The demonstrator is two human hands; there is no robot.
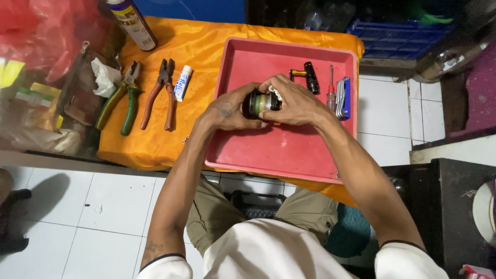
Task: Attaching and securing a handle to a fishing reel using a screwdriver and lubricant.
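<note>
Head view. Both hands work over a shallow red plastic tray (243, 150) that sits on a table covered with orange cloth (206, 41). The left hand (227, 109) and the right hand (293, 101) together enclose a small dark cylindrical part (261, 103) with a greenish band, held just above the tray floor near its centre. It may be a fishing-reel spool, though the fingers hide too much of it to be sure. The left hand cups it from the side; the right hand closes over its top and far end, fingers curled tight.

Handling: the part looks rigid and compact, probably metal, so moderately heavy for its size and not fragile. Its rounded, glossy wall is likely slippery; the surest hold is across the two flat ends or around the banded waist.

Tray contents (all at the far right corner, clear of the hands): a black and gold handle piece (308, 76), a small red-handled screwdriver (331, 88) and a blue folding hex-key set (343, 98), lying just beside one another.

On the cloth left of the tray: green-handled pliers (126, 98), red-handled pliers (160, 95), a small white tube (182, 82), and a spray can (133, 23) at the far edge.
</note>
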